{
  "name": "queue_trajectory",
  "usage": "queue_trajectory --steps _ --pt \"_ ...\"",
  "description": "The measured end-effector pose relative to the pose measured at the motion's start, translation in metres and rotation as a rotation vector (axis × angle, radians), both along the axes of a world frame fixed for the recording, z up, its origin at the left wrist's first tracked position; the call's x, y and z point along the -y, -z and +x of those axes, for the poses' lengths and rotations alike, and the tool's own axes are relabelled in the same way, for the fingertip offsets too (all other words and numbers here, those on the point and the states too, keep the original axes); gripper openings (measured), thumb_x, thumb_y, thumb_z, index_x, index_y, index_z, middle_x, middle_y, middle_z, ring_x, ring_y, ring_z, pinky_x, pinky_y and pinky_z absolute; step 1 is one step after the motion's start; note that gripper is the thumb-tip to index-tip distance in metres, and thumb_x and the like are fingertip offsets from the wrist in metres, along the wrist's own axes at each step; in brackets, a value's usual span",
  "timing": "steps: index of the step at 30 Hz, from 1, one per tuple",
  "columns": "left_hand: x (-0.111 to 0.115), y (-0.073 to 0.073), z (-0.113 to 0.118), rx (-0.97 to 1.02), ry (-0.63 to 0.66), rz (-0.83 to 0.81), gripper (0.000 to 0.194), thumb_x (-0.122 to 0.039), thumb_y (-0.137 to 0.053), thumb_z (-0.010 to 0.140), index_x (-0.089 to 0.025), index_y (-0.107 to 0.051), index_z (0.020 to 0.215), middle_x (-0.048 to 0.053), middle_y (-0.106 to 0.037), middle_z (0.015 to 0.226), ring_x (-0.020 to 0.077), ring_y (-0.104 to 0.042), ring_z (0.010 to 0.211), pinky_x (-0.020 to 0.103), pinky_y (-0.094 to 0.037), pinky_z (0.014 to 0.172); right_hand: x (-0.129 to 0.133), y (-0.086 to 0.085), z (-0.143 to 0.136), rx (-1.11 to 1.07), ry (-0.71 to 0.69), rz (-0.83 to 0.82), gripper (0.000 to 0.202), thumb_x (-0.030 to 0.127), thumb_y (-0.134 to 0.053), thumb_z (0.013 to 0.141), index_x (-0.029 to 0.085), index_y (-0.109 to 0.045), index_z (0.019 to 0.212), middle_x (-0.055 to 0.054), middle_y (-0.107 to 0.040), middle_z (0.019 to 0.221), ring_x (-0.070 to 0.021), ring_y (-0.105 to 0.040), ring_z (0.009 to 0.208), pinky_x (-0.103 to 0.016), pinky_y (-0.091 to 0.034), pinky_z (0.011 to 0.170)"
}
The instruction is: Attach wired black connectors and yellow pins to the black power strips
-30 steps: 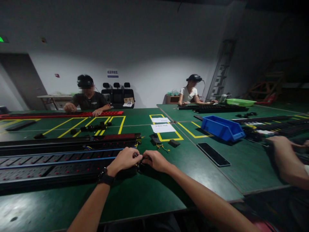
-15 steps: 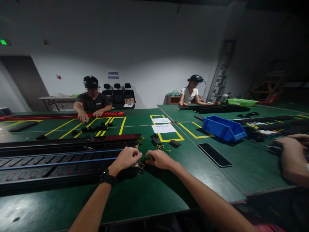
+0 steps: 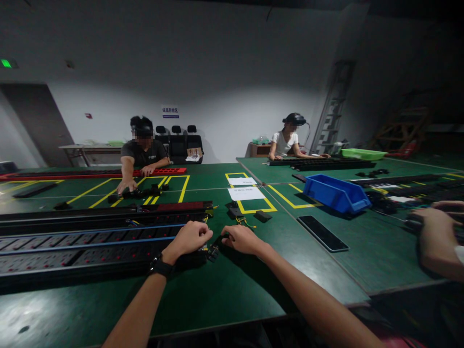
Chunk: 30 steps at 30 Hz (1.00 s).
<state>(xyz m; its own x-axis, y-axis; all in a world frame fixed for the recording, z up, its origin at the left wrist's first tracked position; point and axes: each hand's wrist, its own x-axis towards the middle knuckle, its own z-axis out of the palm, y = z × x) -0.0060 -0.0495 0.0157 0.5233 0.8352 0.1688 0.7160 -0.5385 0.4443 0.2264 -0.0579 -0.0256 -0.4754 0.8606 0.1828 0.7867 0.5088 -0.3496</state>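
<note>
Fingers (image 3: 226, 230) of your right hand (image 3: 242, 240) bend at the small black part (image 3: 213, 253), lower middle of the frame, your left hand (image 3: 190, 238) curls by the power strip (image 3: 108, 253), either grip unclear; the part seems light and stiff, so pinch its sides.

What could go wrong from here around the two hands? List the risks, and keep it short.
1. The small black part sits between the left hand and the right hand, by the end of the near black strip; it might slip or get knocked aside.
2. Yellow-and-green wires lie just beyond the right hand and could snag on it.
3. The phone lies flat to the right of the right hand; a sideways sweep might bump it.
</note>
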Motion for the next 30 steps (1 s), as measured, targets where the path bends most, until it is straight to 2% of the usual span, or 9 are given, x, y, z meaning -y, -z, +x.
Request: queue_trajectory --steps 7,15,25,28,30 --pt "-0.001 0.003 -0.001 -0.005 0.004 0.017 0.043 -0.045 -0.049 0.093 -0.018 -0.065 0.064 0.002 -0.064 0.062 0.0151 -0.055 0.060 0.026 -0.030 0.058 -0.001 0.002 0.001 0.013 -0.004 0.012 0.023 0.030 -0.064 0.092 0.022 -0.070 0.113 -0.003 -0.071 0.079 -0.0196 -0.063 0.073 -0.027 -0.030 0.061" --pt "-0.002 0.004 -0.001 -0.015 0.000 0.026 0.042 -0.044 -0.050 0.093 -0.017 -0.065 0.064 0.002 -0.064 0.062 0.0147 -0.054 0.059 0.026 -0.029 0.056 0.000 0.001 0.000 0.032 0.006 -0.010 0.024 0.030 -0.064 0.094 0.022 -0.070 0.115 -0.004 -0.072 0.081 -0.0194 -0.064 0.075 -0.027 -0.034 0.064" --pt "0.000 0.005 0.000 0.002 0.000 0.029 0.041 -0.043 -0.051 0.092 -0.017 -0.065 0.063 0.001 -0.062 0.061 0.0143 -0.053 0.058 0.026 -0.029 0.056 -0.001 0.003 0.001 0.071 0.009 0.008 0.022 0.032 -0.062 0.095 0.024 -0.068 0.115 -0.002 -0.072 0.085 -0.0195 -0.065 0.080 -0.026 -0.032 0.065" --pt "0.001 -0.002 0.000 0.067 -0.007 -0.002 0.041 -0.044 -0.052 0.091 -0.017 -0.065 0.063 0.001 -0.061 0.061 0.0143 -0.053 0.060 0.026 -0.031 0.057 -0.001 0.004 0.002 0.071 0.001 0.000 0.023 0.032 -0.062 0.095 0.024 -0.067 0.116 -0.003 -0.073 0.085 -0.0191 -0.065 0.078 -0.026 -0.032 0.065" --pt "0.006 -0.017 0.001 0.180 0.004 -0.018 0.037 -0.044 -0.055 0.089 -0.016 -0.067 0.068 0.001 -0.061 0.064 0.0142 -0.052 0.061 0.026 -0.034 0.059 -0.001 0.005 0.002 0.066 0.000 0.002 0.024 0.032 -0.061 0.096 0.023 -0.066 0.117 -0.003 -0.073 0.086 -0.0188 -0.065 0.078 -0.026 -0.033 0.065"
